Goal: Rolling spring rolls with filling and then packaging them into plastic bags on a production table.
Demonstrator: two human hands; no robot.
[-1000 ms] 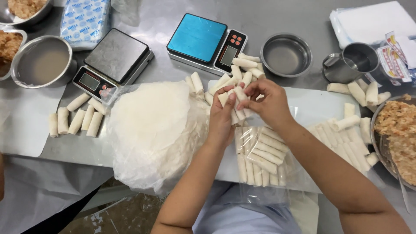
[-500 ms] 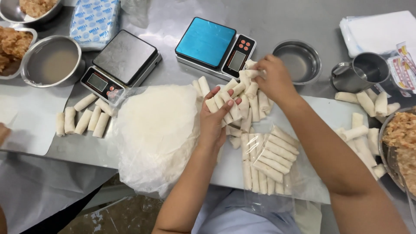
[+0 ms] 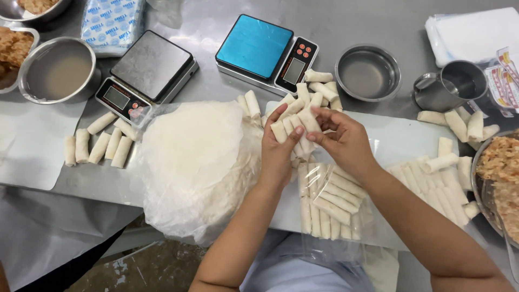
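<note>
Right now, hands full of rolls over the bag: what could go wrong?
1. Left hand and right hand bunch several spring rolls; one could slip back onto the loose pile.
2. The clear bag overhangs the table edge; it may slide off.
3. The wrapper stack overhangs too.

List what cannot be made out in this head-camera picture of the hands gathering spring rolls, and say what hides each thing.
Head view only:
- How many rolls the left hand holds: its fingers cover them.
- The right hand palm: turned away.
- Rolls low in the clear bag: blurred by glare and folds.
- Filling bowl at right: cut by the frame edge.
- Scale displays: too small to read.
</note>
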